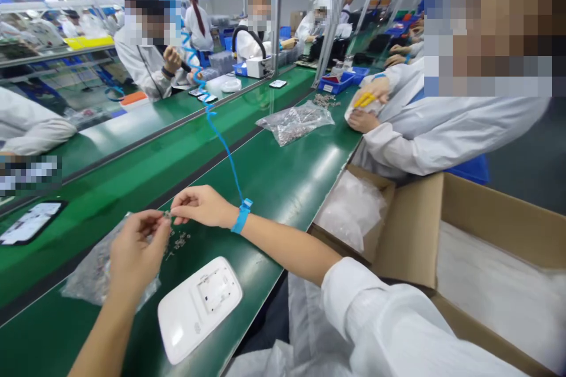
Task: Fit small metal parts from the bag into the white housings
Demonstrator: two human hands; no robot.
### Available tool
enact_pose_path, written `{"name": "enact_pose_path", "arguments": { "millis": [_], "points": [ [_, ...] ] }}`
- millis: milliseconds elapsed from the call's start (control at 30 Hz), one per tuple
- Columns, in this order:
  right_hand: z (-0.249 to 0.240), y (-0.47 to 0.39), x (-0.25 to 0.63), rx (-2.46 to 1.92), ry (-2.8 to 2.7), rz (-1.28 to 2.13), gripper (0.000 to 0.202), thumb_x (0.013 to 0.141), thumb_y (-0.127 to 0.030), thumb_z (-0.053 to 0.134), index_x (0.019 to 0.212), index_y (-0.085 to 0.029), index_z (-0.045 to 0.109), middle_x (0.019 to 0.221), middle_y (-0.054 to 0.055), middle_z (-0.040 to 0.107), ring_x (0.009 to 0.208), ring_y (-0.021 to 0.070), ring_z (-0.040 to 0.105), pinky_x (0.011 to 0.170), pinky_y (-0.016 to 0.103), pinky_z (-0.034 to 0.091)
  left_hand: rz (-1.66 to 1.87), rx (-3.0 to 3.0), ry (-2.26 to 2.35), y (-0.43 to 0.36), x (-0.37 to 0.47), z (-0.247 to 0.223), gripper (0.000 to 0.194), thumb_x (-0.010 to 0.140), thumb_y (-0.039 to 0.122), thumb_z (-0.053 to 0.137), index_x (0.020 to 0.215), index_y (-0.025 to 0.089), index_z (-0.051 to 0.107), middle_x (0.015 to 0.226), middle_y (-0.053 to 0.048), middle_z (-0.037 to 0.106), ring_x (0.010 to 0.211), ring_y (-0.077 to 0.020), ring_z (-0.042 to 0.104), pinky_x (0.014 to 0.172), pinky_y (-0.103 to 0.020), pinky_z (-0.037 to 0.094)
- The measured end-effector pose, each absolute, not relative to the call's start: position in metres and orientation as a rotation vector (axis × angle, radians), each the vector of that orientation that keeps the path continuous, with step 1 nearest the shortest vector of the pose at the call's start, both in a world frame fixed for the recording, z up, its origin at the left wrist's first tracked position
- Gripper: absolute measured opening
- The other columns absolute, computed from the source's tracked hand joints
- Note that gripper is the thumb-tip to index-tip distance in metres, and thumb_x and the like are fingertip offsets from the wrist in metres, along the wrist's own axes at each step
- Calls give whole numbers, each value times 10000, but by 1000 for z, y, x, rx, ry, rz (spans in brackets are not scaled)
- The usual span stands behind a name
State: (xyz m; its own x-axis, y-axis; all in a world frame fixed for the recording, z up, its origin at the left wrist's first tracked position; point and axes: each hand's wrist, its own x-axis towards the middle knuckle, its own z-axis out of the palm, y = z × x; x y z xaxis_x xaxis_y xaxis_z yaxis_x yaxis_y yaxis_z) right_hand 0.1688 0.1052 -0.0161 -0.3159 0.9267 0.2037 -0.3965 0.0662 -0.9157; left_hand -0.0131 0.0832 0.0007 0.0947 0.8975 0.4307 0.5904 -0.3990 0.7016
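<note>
My left hand (139, 244) is closed in a pinch on a small metal part (167, 215), too small to make out its kind. My right hand (201, 206), with a blue wrist strap (242, 216), pinches at the same spot, its fingertips almost meeting the left ones. Loose small metal parts (179, 241) lie scattered on the green bench just below the fingers. Partly hidden behind my left hand is a clear plastic bag (86, 277) of similar pieces. A white plastic housing (190, 321) with a recessed compartment lies flat nearer to me.
A coiled blue cord (223, 141) runs up from my wrist strap. Another bag of small parts (300, 121) lies farther along the bench. Open cardboard boxes (411, 224) stand at my right, near a co-worker's sleeve (411, 147). A device panel (33, 224) sits on the left strip.
</note>
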Motion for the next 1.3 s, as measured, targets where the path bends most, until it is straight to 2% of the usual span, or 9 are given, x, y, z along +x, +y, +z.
{"name": "enact_pose_path", "arguments": {
  "millis": [200, 400, 567, 700, 800, 967, 1067, 1300],
  "points": [
    [-18, 95, 164, -580, -1197, 1384, 146, 798, -220, 812, 864, -139, 710, 728, 4, 729, 685, 122, 699, 721, 261, 595, 1391, 1696, 1251, 69, 4, 10, 254, 767, 291, 770, 901, 206, 572, 879, -15, 680, 761, -132, 687, 721, -271, 578],
    [-16, 95, 173, -599, -1337, 1248, 66, 796, -184, 758, 848, -147, 740, 718, -2, 727, 660, 125, 696, 690, 266, 581, 1458, 1656, 1172, 65, 8, 16, 282, 775, 204, 757, 824, 208, 480, 822, 7, 648, 688, -90, 615, 626, -217, 499],
    [-10, 99, 182, -585, -1355, 1238, 93, 779, -186, 766, 854, -142, 732, 732, -2, 725, 662, 126, 693, 694, 271, 583, 1386, 1672, 1197, 62, 8, 16, 283, 792, 209, 736, 813, 213, 454, 811, 11, 632, 677, -91, 586, 612, -225, 472],
    [-12, 96, 177, -585, -1329, 1267, 86, 799, -195, 758, 868, -154, 728, 768, 2, 733, 697, 132, 699, 725, 287, 597, 1281, 1729, 1240, 59, 8, 14, 310, 806, 210, 716, 810, 225, 406, 823, 6, 633, 751, -119, 618, 667, -252, 487],
    [-11, 92, 176, -635, -1451, 1171, 29, 818, -160, 724, 831, -171, 747, 817, 13, 753, 713, 136, 700, 730, 288, 593, 1279, 1739, 1261, 59, 9, 10, 338, 821, 222, 702, 801, 234, 365, 846, -2, 639, 801, -141, 644, 693, -274, 501],
    [-3, 90, 187, -748, -1623, 995, 88, 830, -124, 681, 805, -186, 739, 800, 5, 745, 686, 136, 685, 710, 284, 567, 1280, 1756, 1353, 59, 10, 9, 355, 833, 261, 679, 793, 244, 326, 820, 3, 638, 731, -132, 599, 629, -263, 462],
    [-1, 92, 195, -760, -1660, 984, 33, 832, -162, 691, 855, -175, 711, 773, -3, 714, 689, 139, 674, 693, 282, 552, 1273, 1796, 1383, 60, 9, 11, 351, 833, 261, 669, 773, 243, 324, 803, 6, 641, 707, -129, 574, 633, -268, 451],
    [-7, 92, 189, -727, -1549, 1000, 90, 849, -239, 691, 905, -168, 688, 858, 18, 711, 766, 141, 663, 735, 289, 573, 1188, 1936, 1405, 62, 4, 4, 351, 832, 263, 675, 754, 240, 334, 789, 0, 652, 730, -139, 582, 648, -267, 452]
  ]
}}
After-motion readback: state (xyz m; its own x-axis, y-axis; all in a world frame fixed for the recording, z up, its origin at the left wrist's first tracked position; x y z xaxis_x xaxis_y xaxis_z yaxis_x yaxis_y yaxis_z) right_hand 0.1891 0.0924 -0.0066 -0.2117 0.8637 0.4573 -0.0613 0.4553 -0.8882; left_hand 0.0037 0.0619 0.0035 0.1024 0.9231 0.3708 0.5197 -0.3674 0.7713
